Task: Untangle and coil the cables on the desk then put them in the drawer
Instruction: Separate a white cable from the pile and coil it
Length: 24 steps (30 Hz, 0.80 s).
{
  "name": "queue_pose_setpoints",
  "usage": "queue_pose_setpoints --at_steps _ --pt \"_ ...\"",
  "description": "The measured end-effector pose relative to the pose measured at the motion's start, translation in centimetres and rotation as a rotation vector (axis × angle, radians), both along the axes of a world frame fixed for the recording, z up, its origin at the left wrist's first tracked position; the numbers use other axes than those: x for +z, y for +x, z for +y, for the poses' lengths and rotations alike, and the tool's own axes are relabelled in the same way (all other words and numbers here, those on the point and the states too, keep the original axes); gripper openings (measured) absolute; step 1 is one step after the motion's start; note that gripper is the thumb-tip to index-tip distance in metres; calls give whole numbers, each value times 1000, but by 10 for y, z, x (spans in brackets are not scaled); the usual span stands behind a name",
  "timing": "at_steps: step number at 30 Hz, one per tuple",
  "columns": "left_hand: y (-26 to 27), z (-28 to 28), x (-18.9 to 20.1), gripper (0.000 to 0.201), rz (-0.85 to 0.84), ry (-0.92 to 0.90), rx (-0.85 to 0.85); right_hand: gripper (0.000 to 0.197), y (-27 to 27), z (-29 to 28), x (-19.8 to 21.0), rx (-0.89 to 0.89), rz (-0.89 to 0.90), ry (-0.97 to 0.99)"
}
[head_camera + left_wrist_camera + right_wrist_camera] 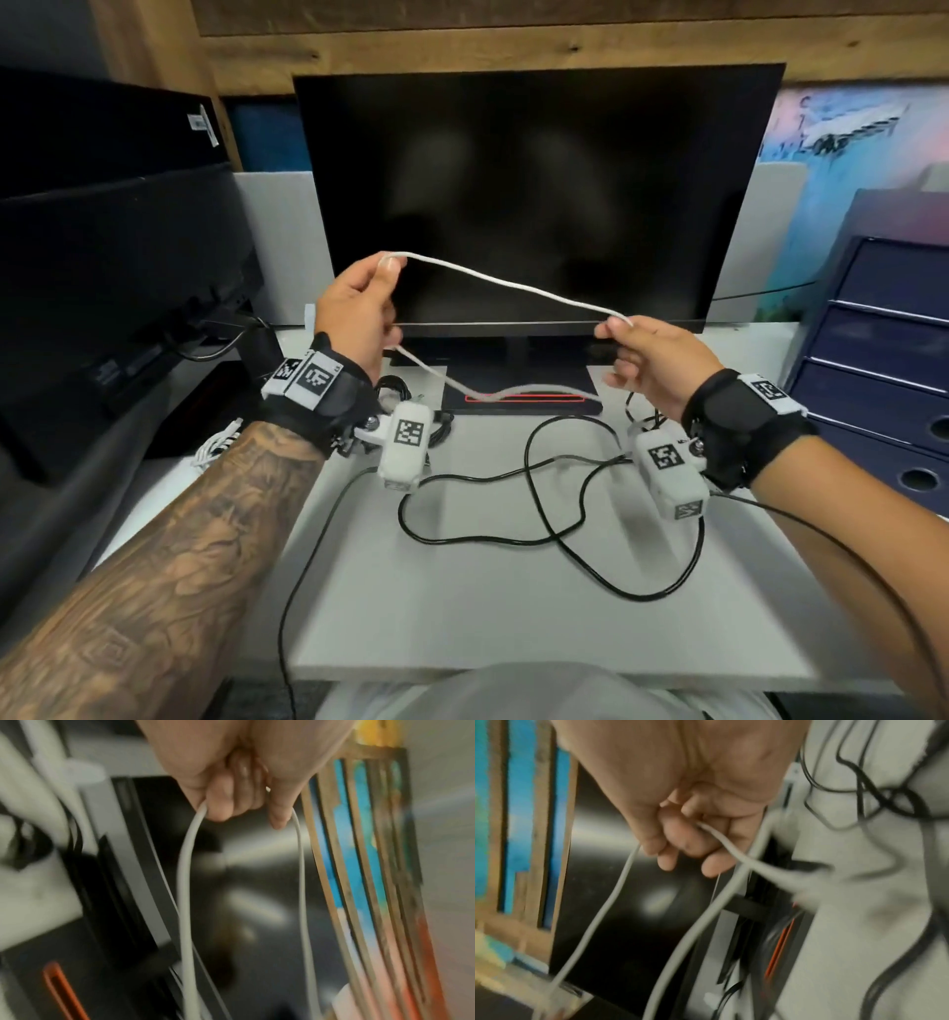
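In front of the monitor (534,195) & above the bench (513,591), the white cable (508,282) is strung between the left hand (357,308) & right hand (649,360), each grip pinching it, prob. to lift it free of the black cable (560,509) tangle lying below.
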<state>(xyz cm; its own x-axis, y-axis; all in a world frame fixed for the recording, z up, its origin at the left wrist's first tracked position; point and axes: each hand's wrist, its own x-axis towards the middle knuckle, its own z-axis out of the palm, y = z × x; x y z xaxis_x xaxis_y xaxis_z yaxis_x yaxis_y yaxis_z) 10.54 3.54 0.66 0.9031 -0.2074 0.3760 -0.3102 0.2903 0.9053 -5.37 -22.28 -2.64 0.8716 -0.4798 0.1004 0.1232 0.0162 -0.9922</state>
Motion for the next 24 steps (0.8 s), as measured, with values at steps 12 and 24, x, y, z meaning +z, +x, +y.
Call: queue_pose_setpoints --at_steps 12,24 --pt "-23 -4 9 19 -194 224 -111 66 -4 21 8 -288 8 -907" --pt "-43 -29 -16 12 -472 576 -191 21 -11 49 46 -312 -287 -950"
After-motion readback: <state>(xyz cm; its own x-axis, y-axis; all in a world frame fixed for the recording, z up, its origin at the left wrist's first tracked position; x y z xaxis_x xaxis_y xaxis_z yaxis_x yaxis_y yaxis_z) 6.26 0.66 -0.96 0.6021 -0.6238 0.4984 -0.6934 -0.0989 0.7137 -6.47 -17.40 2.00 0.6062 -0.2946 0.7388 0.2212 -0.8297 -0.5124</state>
